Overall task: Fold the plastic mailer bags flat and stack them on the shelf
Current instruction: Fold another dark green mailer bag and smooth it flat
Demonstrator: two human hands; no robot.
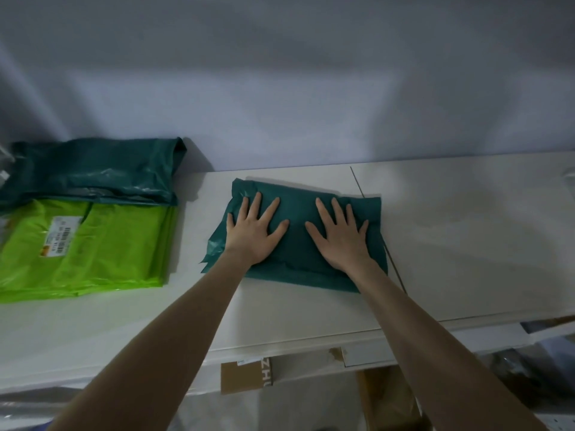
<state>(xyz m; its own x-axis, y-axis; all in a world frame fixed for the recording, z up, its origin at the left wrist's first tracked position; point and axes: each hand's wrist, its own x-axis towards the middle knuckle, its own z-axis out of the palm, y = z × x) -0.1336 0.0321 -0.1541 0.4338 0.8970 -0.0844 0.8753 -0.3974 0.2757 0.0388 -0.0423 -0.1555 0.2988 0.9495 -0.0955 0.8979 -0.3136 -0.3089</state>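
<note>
Forearms: two bare forearms reach up from the bottom edge toward the middle of the white shelf (466, 244).
Left hand: left hand (253, 233) lies palm down on the left half of the dark teal mailer bag (298, 244), fingers (253, 206) straight and spread wide, pressing on the plastic.
Right hand: right hand (340, 233) lies palm down on the right half of the same bag, fingers (337, 213) straight and fanned apart, thumb pointing toward the left hand.
Dark teal mailer bag: folded into a rough rectangle, it lies flat on the shelf, slightly skewed, with a crumpled flap sticking out at its lower left corner beside the left wrist.
Stack at left: a bright green mailer bag (102, 250) with a white printed label (60, 236) lies flat on the shelf, well apart from the bag under the hands.
Second teal bag (93, 169): it lies behind the green one, overlapping its far edge, up against the wall (280, 73).
Shelf: white, with a thin dark seam running past the pressed bag's right edge.
Below the shelf: brown cardboard boxes (245, 374) show under the front lip, one with partly hidden lettering.
</note>
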